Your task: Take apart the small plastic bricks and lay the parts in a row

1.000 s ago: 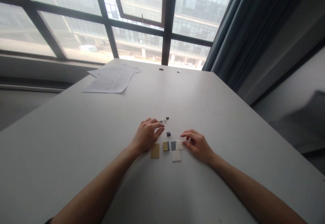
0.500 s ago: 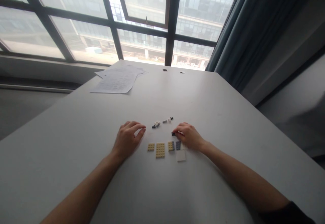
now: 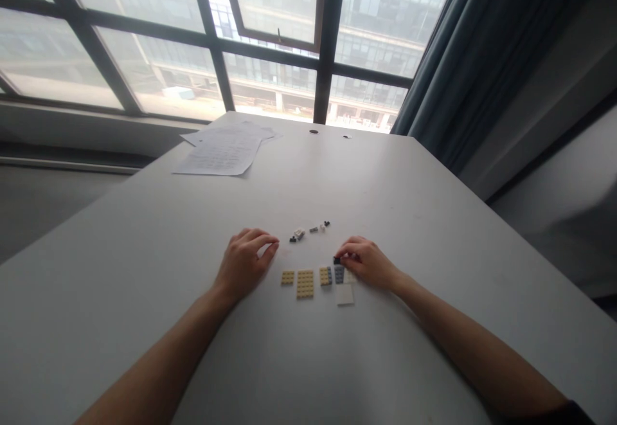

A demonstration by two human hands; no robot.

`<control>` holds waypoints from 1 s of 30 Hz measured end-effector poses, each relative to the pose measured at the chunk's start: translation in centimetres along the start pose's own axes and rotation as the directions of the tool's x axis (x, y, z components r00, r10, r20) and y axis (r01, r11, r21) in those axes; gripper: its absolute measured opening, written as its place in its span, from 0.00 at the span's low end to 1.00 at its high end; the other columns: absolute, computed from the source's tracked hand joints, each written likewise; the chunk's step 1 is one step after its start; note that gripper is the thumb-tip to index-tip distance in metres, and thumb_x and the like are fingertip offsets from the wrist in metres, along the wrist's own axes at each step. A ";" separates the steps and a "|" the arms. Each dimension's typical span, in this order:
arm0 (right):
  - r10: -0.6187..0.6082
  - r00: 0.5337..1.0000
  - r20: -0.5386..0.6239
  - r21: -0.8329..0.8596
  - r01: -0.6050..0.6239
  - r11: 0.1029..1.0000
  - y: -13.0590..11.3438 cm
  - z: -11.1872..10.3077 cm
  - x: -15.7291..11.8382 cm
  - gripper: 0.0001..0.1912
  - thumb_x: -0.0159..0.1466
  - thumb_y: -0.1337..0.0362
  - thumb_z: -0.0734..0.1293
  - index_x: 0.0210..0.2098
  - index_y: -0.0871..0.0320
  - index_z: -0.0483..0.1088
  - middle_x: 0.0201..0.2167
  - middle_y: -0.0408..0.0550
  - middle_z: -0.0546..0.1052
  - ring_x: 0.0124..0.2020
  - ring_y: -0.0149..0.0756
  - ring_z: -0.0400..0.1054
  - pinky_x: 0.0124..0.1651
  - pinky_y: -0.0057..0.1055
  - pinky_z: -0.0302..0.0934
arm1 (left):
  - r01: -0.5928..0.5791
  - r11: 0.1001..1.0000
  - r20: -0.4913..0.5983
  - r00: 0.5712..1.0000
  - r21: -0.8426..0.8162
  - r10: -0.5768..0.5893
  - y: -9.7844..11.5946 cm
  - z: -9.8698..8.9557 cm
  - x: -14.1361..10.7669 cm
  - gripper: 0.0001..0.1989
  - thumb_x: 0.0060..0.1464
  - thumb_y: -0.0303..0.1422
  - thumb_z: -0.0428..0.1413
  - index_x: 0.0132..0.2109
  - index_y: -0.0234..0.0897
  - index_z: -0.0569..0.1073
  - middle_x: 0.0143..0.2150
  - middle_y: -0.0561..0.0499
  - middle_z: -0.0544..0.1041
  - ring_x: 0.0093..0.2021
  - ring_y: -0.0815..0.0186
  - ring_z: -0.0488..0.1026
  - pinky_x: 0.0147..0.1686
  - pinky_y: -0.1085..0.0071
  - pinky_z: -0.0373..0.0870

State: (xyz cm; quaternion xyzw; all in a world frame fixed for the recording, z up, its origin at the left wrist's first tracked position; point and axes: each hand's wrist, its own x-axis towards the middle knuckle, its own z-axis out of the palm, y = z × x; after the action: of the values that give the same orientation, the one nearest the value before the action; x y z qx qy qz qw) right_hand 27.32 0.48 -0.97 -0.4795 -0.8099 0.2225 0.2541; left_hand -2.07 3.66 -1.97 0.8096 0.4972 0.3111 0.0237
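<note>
Between the thumb and fingers of my right hand (image 3: 364, 261) is a small black brick (image 3: 337, 260), partly covered by the fingertips. Just below it lie a dark grey studded plate (image 3: 339, 274) and a pale cream piece (image 3: 349, 278), the latter partly under the hand. My left hand (image 3: 248, 258) rests on the table with nothing visible in it, fingers stretched forward and thumb a little apart. To its right are a small tan plate (image 3: 288, 277), a larger tan plate (image 3: 304, 283) and a tan-and-grey piece (image 3: 325, 276). A smooth white tile (image 3: 344, 294) lies nearest me.
Beyond the hands, small loose pieces lie in two groups, one with white and grey bits (image 3: 299, 234), the other with a black piece (image 3: 326, 223). Printed papers (image 3: 219, 155) cover the far left of the white table (image 3: 366, 187). Windows and a curtain (image 3: 448, 78) stand behind.
My right hand has moved slightly right and toward me with the black brick, closer to the dark grey plate. My left hand stays almost where it was.
</note>
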 end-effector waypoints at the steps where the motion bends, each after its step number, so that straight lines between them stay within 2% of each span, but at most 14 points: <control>1: 0.001 1.000 0.001 0.012 -0.001 1.000 0.0 0.0 0.0 0.10 0.58 0.74 0.65 0.35 0.56 0.76 0.36 0.47 0.75 0.33 0.30 0.67 0.39 0.28 0.62 | -0.002 1.000 -0.003 1.000 0.000 0.002 0.0 0.0 0.0 0.13 0.58 0.37 0.49 0.37 0.39 0.77 0.39 0.49 0.78 0.41 0.61 0.71 0.46 0.62 0.63; 5: 0.067 0.998 -0.021 0.081 -0.065 0.995 0.3 -0.2 0.1 0.09 0.59 0.70 0.66 0.38 0.56 0.76 0.36 0.46 0.74 0.28 0.27 0.65 0.35 0.27 0.62 | -0.011 1.000 -0.008 1.000 0.007 0.011 0.1 0.0 0.0 0.12 0.58 0.37 0.49 0.37 0.39 0.77 0.39 0.48 0.78 0.42 0.61 0.71 0.46 0.62 0.64; 7: 0.091 0.995 -0.046 0.096 -0.086 0.992 0.6 -0.4 0.5 0.09 0.59 0.69 0.67 0.39 0.57 0.75 0.37 0.46 0.75 0.29 0.28 0.66 0.35 0.27 0.62 | -0.024 0.999 0.004 1.000 0.025 0.024 0.1 0.1 0.0 0.12 0.58 0.36 0.49 0.39 0.39 0.77 0.40 0.48 0.78 0.42 0.61 0.70 0.46 0.62 0.63; 10: 0.085 0.992 -0.092 0.072 -0.078 0.994 1.2 -0.7 1.6 0.10 0.60 0.69 0.66 0.41 0.57 0.75 0.37 0.46 0.75 0.33 0.29 0.68 0.38 0.28 0.63 | -0.067 0.996 0.044 0.997 0.067 0.064 0.3 0.2 0.0 0.12 0.58 0.36 0.50 0.42 0.40 0.77 0.42 0.48 0.77 0.44 0.59 0.70 0.46 0.61 0.62; 13: 0.079 0.987 -0.137 0.036 -0.075 0.997 1.8 -0.6 3.1 0.12 0.60 0.70 0.65 0.43 0.57 0.74 0.39 0.47 0.74 0.32 0.29 0.68 0.40 0.29 0.64 | -0.106 0.991 0.078 0.992 0.086 0.100 0.4 0.1 0.0 0.12 0.59 0.36 0.49 0.42 0.40 0.76 0.42 0.47 0.77 0.45 0.58 0.69 0.47 0.60 0.62; 18: 0.057 0.989 -0.134 -0.031 -0.062 0.998 1.9 0.3 5.7 0.15 0.60 0.71 0.65 0.46 0.56 0.73 0.44 0.48 0.73 0.33 0.28 0.68 0.45 0.30 0.63 | -0.109 0.990 0.086 0.991 0.094 0.101 0.4 0.1 0.0 0.13 0.59 0.36 0.49 0.41 0.39 0.76 0.42 0.47 0.77 0.45 0.58 0.69 0.47 0.60 0.62; 24: 0.077 0.988 -0.133 -0.178 -0.101 0.979 2.0 0.9 7.6 0.14 0.62 0.70 0.64 0.46 0.56 0.74 0.45 0.50 0.73 0.40 0.33 0.69 0.51 0.34 0.60 | -0.113 0.990 0.104 0.989 0.089 0.103 0.2 0.3 -0.1 0.13 0.59 0.36 0.48 0.42 0.40 0.76 0.43 0.47 0.77 0.46 0.58 0.69 0.47 0.60 0.62; 27: 0.113 0.984 -0.138 -0.196 -0.139 0.971 2.1 0.9 7.6 0.13 0.62 0.70 0.64 0.45 0.57 0.74 0.44 0.50 0.73 0.43 0.35 0.68 0.52 0.34 0.60 | -0.105 0.991 0.108 0.989 0.079 0.096 0.1 0.4 -0.1 0.12 0.59 0.36 0.49 0.42 0.40 0.76 0.43 0.47 0.77 0.46 0.58 0.69 0.47 0.59 0.62; 30: 0.076 0.981 -0.177 -0.204 -0.112 0.972 1.8 0.9 7.4 0.13 0.62 0.69 0.65 0.46 0.56 0.74 0.44 0.50 0.73 0.46 0.36 0.66 0.53 0.35 0.59 | -0.052 0.998 0.085 0.995 0.045 0.048 0.5 0.5 0.4 0.11 0.57 0.37 0.51 0.42 0.41 0.77 0.43 0.48 0.77 0.46 0.57 0.69 0.48 0.59 0.62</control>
State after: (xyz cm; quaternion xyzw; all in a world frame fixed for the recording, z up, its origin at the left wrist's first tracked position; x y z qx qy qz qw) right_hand 24.88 7.78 -1.29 -0.5591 -0.7810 0.1051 0.2576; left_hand -1.28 3.82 -1.99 0.8345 0.4824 0.2656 0.0175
